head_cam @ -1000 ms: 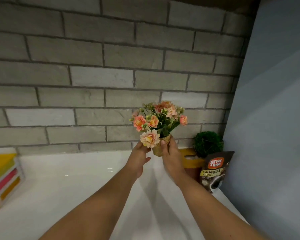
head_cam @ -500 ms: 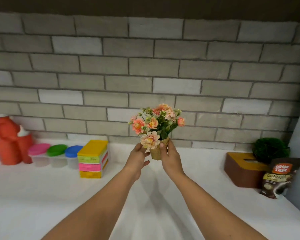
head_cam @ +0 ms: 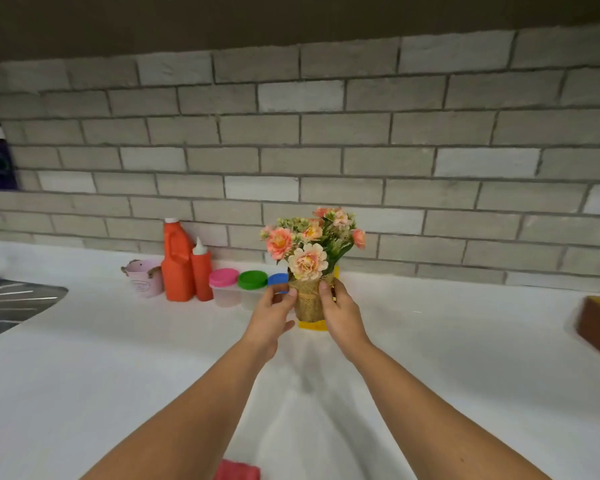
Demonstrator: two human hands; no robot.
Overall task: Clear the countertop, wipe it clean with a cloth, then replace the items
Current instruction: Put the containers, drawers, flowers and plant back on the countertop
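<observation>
Fingers (head_cam: 289,294) of left hand (head_cam: 270,320) and right hand (head_cam: 343,315) pinch flower pot (head_cam: 308,304) between them; hold it upright, lower onto table (head_cam: 118,358) beneath.

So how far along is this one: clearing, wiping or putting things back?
Cannot say which phase for sure. Done: bottles, jars and a bucket stand lined along the wall on the counter. In hand: left hand and right hand hold the flower pot. The cloth lies at the near edge, in neither hand, so no wiping now. Left: at least setting the pot down.
</observation>
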